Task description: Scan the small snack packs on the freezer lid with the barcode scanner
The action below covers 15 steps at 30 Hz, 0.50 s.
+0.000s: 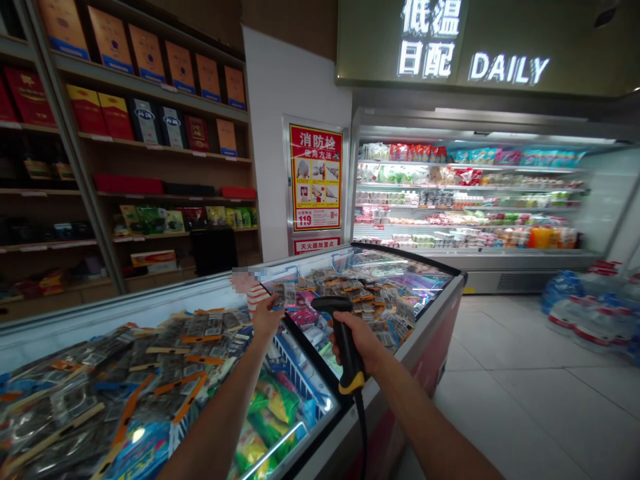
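Observation:
My right hand point(361, 341) grips a black barcode scanner point(339, 333) with a yellow band and a cable, its head aimed to the left. My left hand point(266, 319) reaches out over the chest freezer point(400, 363) and holds up a small packaged item point(283, 294) in front of the scanner. Both hands hover above the freezer's glass lid point(150, 373), which is covered with hanging packets. Under the open part lie green and yellow frozen packs point(267, 410).
An open refrigerated display point(470, 200) with stocked shelves stands behind, under a lit "DAILY" sign point(507, 68). Wooden shelves point(150, 143) with boxed goods line the left wall. Packs of water bottles point(595, 310) sit on the tiled floor point(540, 393) at right.

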Each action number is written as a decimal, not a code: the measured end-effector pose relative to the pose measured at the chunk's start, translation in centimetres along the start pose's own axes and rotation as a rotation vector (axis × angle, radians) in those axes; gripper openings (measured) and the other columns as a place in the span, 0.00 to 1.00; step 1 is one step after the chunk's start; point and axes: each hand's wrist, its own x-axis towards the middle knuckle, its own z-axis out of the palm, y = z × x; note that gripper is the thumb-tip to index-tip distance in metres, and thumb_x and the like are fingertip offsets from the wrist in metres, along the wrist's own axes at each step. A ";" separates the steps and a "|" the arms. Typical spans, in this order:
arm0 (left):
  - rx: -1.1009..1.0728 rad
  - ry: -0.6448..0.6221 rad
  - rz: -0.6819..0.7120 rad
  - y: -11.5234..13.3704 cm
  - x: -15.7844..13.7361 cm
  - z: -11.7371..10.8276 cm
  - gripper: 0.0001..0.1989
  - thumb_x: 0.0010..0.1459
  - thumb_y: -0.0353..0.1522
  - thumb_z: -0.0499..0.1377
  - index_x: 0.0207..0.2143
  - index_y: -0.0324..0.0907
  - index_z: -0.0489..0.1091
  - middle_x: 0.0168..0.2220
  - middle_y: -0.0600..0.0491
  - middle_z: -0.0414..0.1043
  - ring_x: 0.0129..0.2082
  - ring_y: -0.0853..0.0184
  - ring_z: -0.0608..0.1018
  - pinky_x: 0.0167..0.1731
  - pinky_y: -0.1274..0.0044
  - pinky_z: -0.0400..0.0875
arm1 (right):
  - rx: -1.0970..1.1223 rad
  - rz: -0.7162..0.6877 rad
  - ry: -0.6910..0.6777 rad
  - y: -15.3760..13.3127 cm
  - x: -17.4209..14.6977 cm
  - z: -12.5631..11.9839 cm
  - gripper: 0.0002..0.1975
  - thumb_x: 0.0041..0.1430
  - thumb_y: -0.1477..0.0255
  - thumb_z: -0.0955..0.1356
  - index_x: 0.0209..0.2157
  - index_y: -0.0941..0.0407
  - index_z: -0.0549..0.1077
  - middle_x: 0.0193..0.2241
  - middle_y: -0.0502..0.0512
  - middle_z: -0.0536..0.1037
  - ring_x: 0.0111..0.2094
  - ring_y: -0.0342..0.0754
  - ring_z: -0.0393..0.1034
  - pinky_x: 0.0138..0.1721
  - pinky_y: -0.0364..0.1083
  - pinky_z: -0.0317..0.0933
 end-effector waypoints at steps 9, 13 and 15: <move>0.183 0.028 0.049 -0.7 0.1 -3.8 0.22 0.41 0.27 0.58 0.44 0.38 0.66 0.42 0.49 0.67 0.37 0.67 0.71 0.39 0.78 0.64 | 0.012 -0.010 0.003 -0.5 -0.1 1.0 0.13 0.48 0.62 0.61 0.23 0.58 0.62 0.13 0.47 0.65 0.12 0.39 0.58 0.12 0.40 0.54; 0.329 0.052 0.009 -1.5 0.6 -8.2 0.22 0.41 0.26 0.57 0.43 0.37 0.67 0.40 0.47 0.68 0.39 0.62 0.70 0.41 0.74 0.63 | 0.024 -0.010 0.033 -0.4 0.6 0.6 0.13 0.48 0.62 0.61 0.22 0.58 0.61 0.13 0.47 0.64 0.12 0.40 0.58 0.12 0.39 0.53; 0.399 0.071 -0.004 -2.1 0.9 -10.6 0.22 0.40 0.26 0.56 0.43 0.36 0.68 0.40 0.45 0.68 0.40 0.59 0.70 0.42 0.73 0.62 | 0.034 -0.003 0.056 -0.3 1.0 0.5 0.12 0.48 0.62 0.61 0.22 0.58 0.61 0.13 0.47 0.64 0.12 0.40 0.59 0.12 0.39 0.53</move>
